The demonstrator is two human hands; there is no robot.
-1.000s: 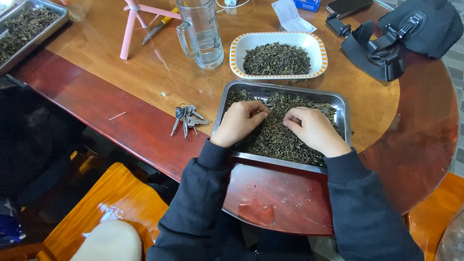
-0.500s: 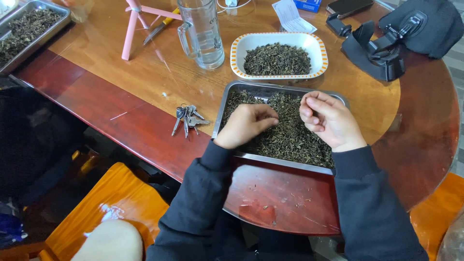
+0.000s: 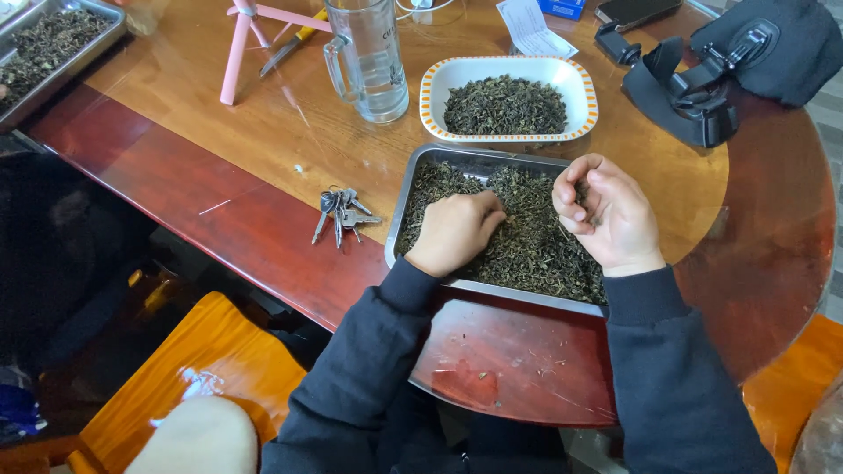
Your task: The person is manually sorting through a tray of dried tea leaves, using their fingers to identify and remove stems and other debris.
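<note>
Round and glossy, our desk (image 3: 263,149) carries a steel tray (image 3: 457,163) of dried dark leaves (image 3: 527,246) right in front of us. Our left hand (image 3: 455,230) rests knuckles-up on the leaves at the tray's left side, fingers curled under into the pile. Our right hand (image 3: 606,215) has risen since a second ago: then it lay flat on the leaves, now it hovers over the tray's right edge, fingers cupped together around a small pinch of leaves. That suggests the sorting has moved from feeling through the pile to lifting out a bit.

Beyond the tray we count one orange-rimmed dish (image 3: 509,98) of the same leaves and one glass mug (image 3: 369,57). Left of the tray lies one bunch of keys (image 3: 342,211). Far left of the tray sits one more steel tray (image 3: 53,44) of leaves, two in all.
</note>
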